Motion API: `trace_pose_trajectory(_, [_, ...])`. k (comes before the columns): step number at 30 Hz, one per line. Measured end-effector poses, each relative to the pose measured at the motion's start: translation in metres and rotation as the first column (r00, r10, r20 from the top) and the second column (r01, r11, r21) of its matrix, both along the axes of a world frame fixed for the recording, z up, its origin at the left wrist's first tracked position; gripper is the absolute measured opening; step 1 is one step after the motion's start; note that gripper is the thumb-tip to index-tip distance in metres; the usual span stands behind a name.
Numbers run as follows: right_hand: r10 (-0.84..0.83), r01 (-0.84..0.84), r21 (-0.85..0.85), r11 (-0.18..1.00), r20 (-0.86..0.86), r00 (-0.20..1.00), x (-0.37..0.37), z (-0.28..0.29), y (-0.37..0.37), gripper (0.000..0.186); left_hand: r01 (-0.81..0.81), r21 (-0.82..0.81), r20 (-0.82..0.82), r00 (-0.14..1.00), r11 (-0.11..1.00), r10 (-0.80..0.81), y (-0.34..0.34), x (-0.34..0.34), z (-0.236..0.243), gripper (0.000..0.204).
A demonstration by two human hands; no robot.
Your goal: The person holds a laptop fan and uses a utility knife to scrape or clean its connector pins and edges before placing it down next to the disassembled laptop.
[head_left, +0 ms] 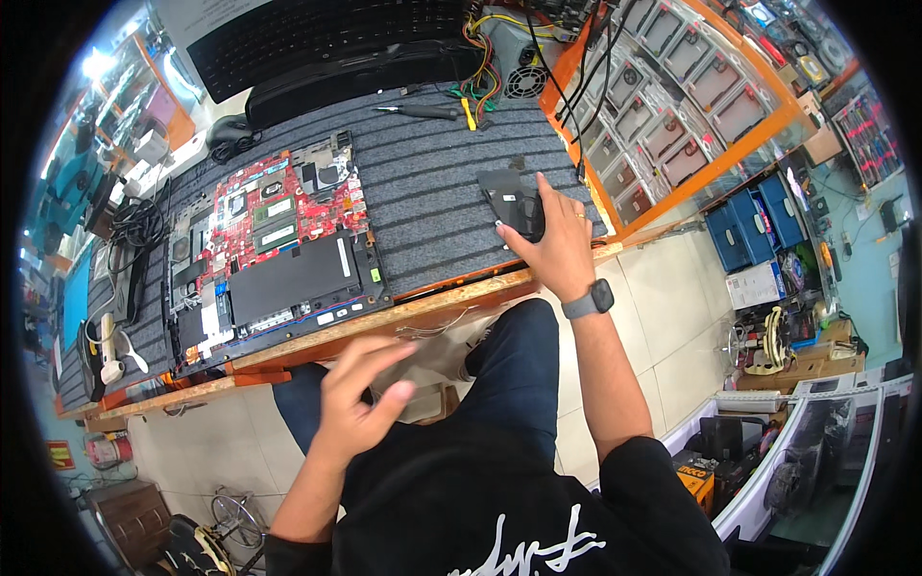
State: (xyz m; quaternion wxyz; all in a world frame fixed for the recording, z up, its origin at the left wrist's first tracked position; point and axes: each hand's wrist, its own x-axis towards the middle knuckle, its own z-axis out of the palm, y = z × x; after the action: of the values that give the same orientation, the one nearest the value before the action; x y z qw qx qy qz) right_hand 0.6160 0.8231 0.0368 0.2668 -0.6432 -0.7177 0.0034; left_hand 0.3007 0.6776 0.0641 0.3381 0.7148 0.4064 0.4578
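Observation:
A flat black part (503, 192), its kind not clear, lies on the striped grey mat near the bench's right front corner. My right hand (563, 245), with a watch on the wrist, is at its right side; thumb and index finger are spread along its edges, and the other fingers are partly hidden. My left hand (357, 398) hovers over my lap, in front of the bench edge, fingers apart and holding nothing. Left of centre lies an opened laptop base (288, 216) with a red circuit board, two memory modules and a black battery (296, 276).
A screwdriver (419, 112) and a yellow-handled tool (469, 113) lie at the back. Behind them are a black keyboard (327, 43) and a power supply (523, 72) with coloured wires. A mouse (229, 132) and bundled cables (142, 219) sit left. An orange-framed cabinet (706, 168) borders the right.

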Motion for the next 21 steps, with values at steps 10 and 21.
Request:
trace_pose_trajectory(10, [0.484,-0.392,0.329,0.859,-0.274,0.831,-0.013,0.006,0.008,0.099,0.025,-0.507,0.501,0.822,0.861,0.271,0.101,0.113,-0.011,0.041])
trace_pose_trajectory(21, [0.530,-0.504,0.166,0.848,-0.270,0.804,-0.002,0.005,0.004,0.077,0.144,-0.611,0.587,0.742,0.778,0.323,0.110,0.120,-0.029,0.021])
